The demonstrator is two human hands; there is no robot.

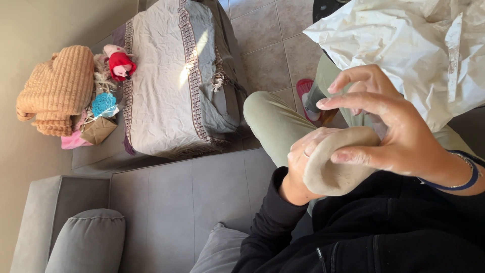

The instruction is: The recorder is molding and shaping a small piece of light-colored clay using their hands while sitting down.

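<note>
At the far left a folded orange knit (58, 88) lies on a heap with a red and white cloth toy (120, 64), a blue crocheted round (103, 104) and a small brown paper packet (97, 130) just beside it. Below them sits a grey sofa (166, 202) with one cushion (88, 241) at its corner and a second cushion (218, 250) near the person's sleeve. To the right of the heap stands a footstool draped in a pale throw (174, 76) with patterned bands and a patch of sunlight on it; past it is a tiled floor (262, 45). Then come the person's knees in olive trousers (268, 121), with a pink slipper (305, 93) on the tiles beyond them. Over the lap the left hand (300, 167), coming out of a black sleeve, is curled under and around the near end of a lump of grey clay (336, 162), its fingers bent onto the clay's top. The right hand (389, 126), with a blue band (462, 182) at the wrist, cups the far end: its thumb lies along the clay's side, one finger stretches out straight above and the others arch clear of it. So the clay is held between both hands, above the thighs and close to the black jacket (394, 237). At the upper right a crumpled white sheet (404, 45) lies over the far knee, just behind the right hand.
</note>
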